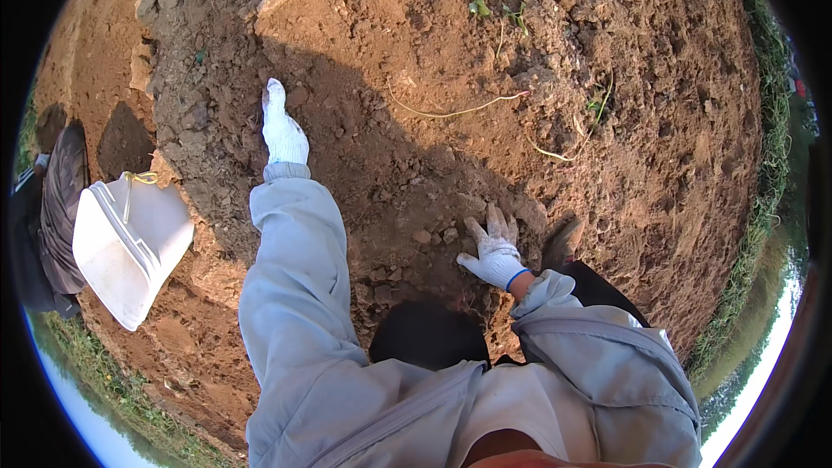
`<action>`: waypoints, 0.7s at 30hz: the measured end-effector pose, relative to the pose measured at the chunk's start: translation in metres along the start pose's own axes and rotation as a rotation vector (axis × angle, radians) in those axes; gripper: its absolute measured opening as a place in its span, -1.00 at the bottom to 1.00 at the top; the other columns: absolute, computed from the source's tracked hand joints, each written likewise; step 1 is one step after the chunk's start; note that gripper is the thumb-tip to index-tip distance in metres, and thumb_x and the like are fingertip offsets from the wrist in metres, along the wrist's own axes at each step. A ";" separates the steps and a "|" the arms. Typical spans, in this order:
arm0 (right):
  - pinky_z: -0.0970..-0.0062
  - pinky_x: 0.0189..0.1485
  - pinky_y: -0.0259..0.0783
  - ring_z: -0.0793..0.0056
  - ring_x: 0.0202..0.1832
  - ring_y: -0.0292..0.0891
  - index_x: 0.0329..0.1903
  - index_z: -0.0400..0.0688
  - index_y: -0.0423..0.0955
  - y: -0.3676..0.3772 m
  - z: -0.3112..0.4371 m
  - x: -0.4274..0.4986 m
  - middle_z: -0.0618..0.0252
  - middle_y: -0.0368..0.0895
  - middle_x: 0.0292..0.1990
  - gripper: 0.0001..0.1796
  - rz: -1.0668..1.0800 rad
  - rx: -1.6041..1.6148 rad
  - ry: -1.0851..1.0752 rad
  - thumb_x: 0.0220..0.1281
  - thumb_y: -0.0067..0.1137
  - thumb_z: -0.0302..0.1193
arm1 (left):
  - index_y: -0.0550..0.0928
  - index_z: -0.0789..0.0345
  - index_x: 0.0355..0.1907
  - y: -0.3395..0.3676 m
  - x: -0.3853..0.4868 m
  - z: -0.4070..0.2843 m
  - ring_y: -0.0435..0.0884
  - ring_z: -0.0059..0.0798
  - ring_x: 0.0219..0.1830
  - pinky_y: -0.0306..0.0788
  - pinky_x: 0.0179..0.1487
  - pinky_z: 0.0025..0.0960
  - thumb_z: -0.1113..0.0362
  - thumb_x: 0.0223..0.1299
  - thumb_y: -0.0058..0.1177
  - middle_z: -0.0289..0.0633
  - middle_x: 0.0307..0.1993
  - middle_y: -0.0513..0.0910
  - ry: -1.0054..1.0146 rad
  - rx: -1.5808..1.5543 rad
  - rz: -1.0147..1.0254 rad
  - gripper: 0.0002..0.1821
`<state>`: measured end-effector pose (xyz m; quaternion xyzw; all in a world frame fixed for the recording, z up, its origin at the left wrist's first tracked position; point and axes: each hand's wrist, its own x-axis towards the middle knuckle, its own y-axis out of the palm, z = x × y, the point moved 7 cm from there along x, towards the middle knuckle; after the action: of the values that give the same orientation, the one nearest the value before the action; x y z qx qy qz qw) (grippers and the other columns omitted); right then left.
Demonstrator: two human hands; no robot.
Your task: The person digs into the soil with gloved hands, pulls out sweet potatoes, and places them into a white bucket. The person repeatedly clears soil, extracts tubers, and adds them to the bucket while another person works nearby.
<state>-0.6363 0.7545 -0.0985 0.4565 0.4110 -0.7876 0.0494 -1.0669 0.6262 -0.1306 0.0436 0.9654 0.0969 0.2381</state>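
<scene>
My left hand [284, 123], in a white knit glove, reaches out ahead over loose brown soil [214, 97]. It is seen edge-on, its fingers mostly hidden, so whether it grips anything cannot be told. Closer to my body, my right hand [495, 251] wears a soiled white glove with a blue cuff edge. Its fingers are spread, palm down, at the dirt beside a few small clods [422, 235]. A thin pale stem or root [448, 114] lies on the ground beyond it, and another curved one [552, 155] with small leaves is further right.
A white plastic bucket [133, 244] with a yellow cord tied at its rim lies tipped at the left. Behind it, a person's dark trouser leg [62, 208] shows. My shoe [564, 240] rests right of my right hand. Green plants [770, 136] edge the field.
</scene>
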 end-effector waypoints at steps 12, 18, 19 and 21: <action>-0.08 0.53 -0.49 -0.10 0.56 -0.39 0.44 0.03 0.21 -0.004 0.007 0.004 -0.21 -0.30 0.52 -0.02 -0.002 -0.054 0.048 -0.02 0.31 0.16 | 0.21 0.27 0.46 0.132 -0.162 0.065 0.29 -0.07 0.42 0.05 0.50 -0.28 -0.32 0.16 0.09 0.01 0.35 0.40 -0.215 0.859 0.760 -0.03; -0.07 0.53 -0.50 -0.08 0.57 -0.40 0.42 0.05 0.24 0.000 0.002 0.008 -0.16 -0.32 0.54 -0.03 0.035 -0.070 0.083 -0.04 0.32 0.19 | 0.53 0.39 0.21 0.019 -0.168 0.007 0.43 0.05 0.29 0.29 0.37 -0.11 0.18 0.23 0.22 0.10 0.19 0.53 0.737 1.055 0.309 -0.46; -0.08 0.53 -0.50 -0.07 0.57 -0.41 0.42 0.05 0.25 0.002 0.000 0.009 -0.16 -0.33 0.54 -0.02 0.066 -0.051 0.096 -0.04 0.32 0.19 | 0.47 0.37 0.28 -0.003 -0.158 0.006 0.38 0.06 0.33 0.26 0.37 -0.04 0.10 0.29 0.13 0.08 0.26 0.47 0.681 1.135 0.245 -0.42; -0.08 0.53 -0.50 -0.07 0.57 -0.42 0.42 0.04 0.25 0.001 0.000 0.010 -0.15 -0.34 0.54 -0.02 0.084 -0.015 0.108 -0.04 0.32 0.20 | 0.37 0.32 0.36 -0.019 -0.141 0.017 0.27 0.03 0.41 0.18 0.40 0.06 -0.06 0.38 -0.09 0.08 0.36 0.34 0.562 1.449 0.312 -0.36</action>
<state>-0.6414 0.7569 -0.1067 0.5145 0.3995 -0.7560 0.0635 -0.9347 0.5921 -0.0856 0.2965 0.7949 -0.5160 -0.1186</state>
